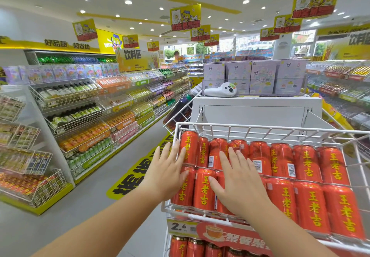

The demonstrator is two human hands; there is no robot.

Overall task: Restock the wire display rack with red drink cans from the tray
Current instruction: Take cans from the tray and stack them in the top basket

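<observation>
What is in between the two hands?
Red cans, in two rows in the wire rack. The head view shows the left hand and right hand lying flat on the cans either side.

two hands show, one left hand (168, 168) and one right hand (238, 180). one wire basket (260, 125) holds red cans (282, 160): eight in the back row, at least six in the front, others hidden behind the hands. four purple boxes (262, 78), one white seal-shaped toy (220, 90), one price tag (179, 226).
</observation>
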